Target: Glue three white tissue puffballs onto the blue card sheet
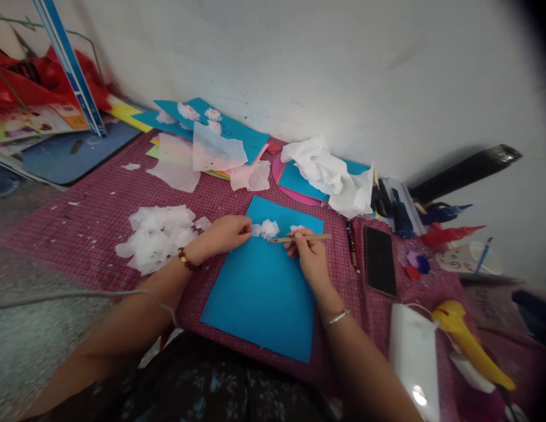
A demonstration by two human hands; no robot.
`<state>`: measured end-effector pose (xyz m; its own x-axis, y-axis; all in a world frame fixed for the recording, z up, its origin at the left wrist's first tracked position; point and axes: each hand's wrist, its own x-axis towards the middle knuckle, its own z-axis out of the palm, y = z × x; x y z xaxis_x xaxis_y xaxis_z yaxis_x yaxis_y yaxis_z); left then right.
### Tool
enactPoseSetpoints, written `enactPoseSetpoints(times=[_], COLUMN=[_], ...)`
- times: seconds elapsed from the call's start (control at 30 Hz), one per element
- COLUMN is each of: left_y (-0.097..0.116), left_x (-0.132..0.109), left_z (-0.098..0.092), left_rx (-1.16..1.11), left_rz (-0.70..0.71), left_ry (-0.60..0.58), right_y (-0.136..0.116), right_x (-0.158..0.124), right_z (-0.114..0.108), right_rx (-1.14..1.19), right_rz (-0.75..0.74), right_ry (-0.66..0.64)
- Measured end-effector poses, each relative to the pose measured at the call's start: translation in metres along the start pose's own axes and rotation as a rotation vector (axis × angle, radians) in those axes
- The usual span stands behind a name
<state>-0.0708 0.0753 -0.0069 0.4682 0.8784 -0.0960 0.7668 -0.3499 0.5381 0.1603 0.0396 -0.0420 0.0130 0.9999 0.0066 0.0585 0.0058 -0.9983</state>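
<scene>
Two forearms are stretched forward from a dark flowered garment (202, 381) over a blue sheet (264, 299), which is laid on a red checked cloth (101, 170). Low on the right, a white box (413, 357) and a yellow tool (464, 337) are set side by side. Toward the sheet's far end, a thin brown stick (320, 237) is gripped by the right hand (311, 258), its tip brought to the near edge of a white tissue tuft (269, 227). A small tissue scrap (255, 230), just beside that tuft, appears to be pinched by the left hand (229, 234), its fingers closed. A second tuft (297, 227) is partly hidden by the right hand. The step in hand is judged to be the settling of tissue onto the sheet; for the next move, a light touch and a steady stick would be called for. A tissue heap (158, 237) is piled to the left, and a phone (380, 261) is laid to the right. Farther back, crumpled tissue (325, 170) is spread over blue card, and pink-specked tufts (189, 111) are borne by another sheet before a pale wall (343, 70).
</scene>
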Motion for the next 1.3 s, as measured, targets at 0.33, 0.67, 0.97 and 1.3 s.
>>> enactPoseSetpoints(times=[0.33,0.67,0.97,1.3], left_y=[-0.007,0.000,0.004,-0.001], left_x=[-0.001,-0.003,-0.003,-0.006], left_z=[-0.009,-0.007,-0.007,-0.018], left_rx=[-0.188,-0.012,0.045,0.048], left_rz=[-0.028,-0.059,-0.023,-0.023], left_ry=[0.194,-0.018,-0.021,0.110], right_y=[0.000,-0.005,-0.006,-0.005], right_x=[0.000,-0.001,-0.001,-0.001], right_z=[0.001,0.004,0.005,0.005], right_rx=[0.032,0.056,0.073,-0.015], right_rz=[-0.017,-0.007,0.001,-0.012], right_ry=[-0.016,-0.025,-0.016,-0.012])
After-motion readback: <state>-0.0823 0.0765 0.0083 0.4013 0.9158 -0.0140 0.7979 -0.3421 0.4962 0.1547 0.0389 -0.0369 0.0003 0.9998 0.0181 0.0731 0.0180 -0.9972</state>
